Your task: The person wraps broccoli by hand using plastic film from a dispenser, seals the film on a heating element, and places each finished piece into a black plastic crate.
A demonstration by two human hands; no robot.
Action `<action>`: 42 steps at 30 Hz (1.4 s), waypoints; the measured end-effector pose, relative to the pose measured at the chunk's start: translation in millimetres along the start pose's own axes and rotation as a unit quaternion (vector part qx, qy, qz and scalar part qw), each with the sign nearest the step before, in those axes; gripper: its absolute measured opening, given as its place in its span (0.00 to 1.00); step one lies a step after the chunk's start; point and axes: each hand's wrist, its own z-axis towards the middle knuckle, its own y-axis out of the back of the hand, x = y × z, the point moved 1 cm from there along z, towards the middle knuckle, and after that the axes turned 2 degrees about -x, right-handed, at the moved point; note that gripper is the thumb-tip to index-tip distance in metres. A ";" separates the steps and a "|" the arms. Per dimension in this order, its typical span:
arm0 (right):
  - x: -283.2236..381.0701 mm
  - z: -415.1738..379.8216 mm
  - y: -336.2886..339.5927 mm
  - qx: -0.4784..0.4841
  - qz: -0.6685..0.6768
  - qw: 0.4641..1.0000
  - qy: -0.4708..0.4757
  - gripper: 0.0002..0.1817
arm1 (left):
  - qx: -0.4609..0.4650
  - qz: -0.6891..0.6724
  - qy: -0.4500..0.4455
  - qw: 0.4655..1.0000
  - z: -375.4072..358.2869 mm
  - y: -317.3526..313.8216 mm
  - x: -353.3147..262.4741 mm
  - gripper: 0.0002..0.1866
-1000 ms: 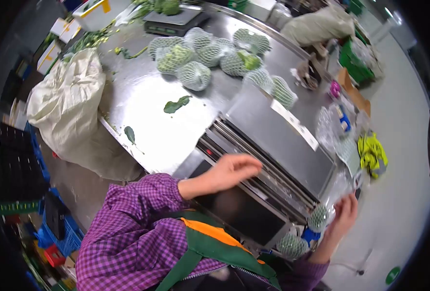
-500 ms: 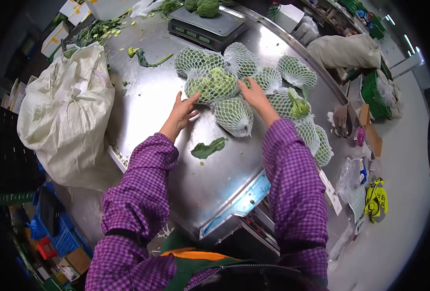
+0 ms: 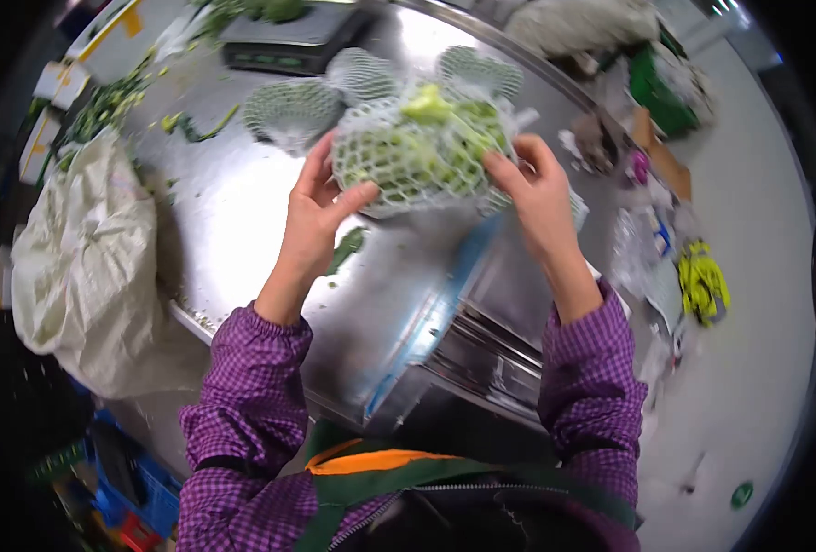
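Several green vegetable heads in white foam netting (image 3: 408,156) are gathered between my two hands, raised toward the camera. My left hand (image 3: 320,207) grips the left side of the cluster, thumb in front. On the right side my right hand (image 3: 534,189) has its thumb against the netting and its fingers behind. More netted heads (image 3: 288,110) lie beyond, on the metal table (image 3: 233,184). A loose green leaf (image 3: 347,248) rests on the table below my left hand.
A scale (image 3: 288,39) with a green head on it stands at the back. At the left is a large white woven sack (image 3: 90,267). Leaf trimmings (image 3: 109,106) lie at the back left. A blue-edged clear strip (image 3: 431,322) runs along the table's near edge.
Both hands have closed on netted heads and lifted them closer to the camera. The view has shifted, so the sack and scale appear further left.
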 end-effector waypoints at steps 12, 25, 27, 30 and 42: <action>-52.7 -294.5 228.6 -0.299 0.121 0.923 -0.209 0.11 | 0.342 0.194 0.131 0.910 -137.2 -241.9 115.5 0.34; -79.9 -399.6 250.6 -0.232 -0.474 0.829 -0.183 0.18 | 0.220 0.646 0.012 0.730 -181.4 -153.9 46.7 0.14; -92.9 -381.9 235.9 -0.252 -0.322 0.892 -0.194 0.14 | 0.250 0.601 -0.016 0.759 -180.5 -160.5 74.0 0.12; -86.2 -378.2 236.7 -0.284 -0.040 0.929 -0.235 0.08 | 0.252 0.502 0.094 0.822 -179.4 -175.6 68.4 0.17; 61.1 -331.5 290.3 -0.109 0.395 0.902 0.132 0.11 | 0.379 -0.151 0.197 0.892 -156.4 -214.6 -49.8 0.08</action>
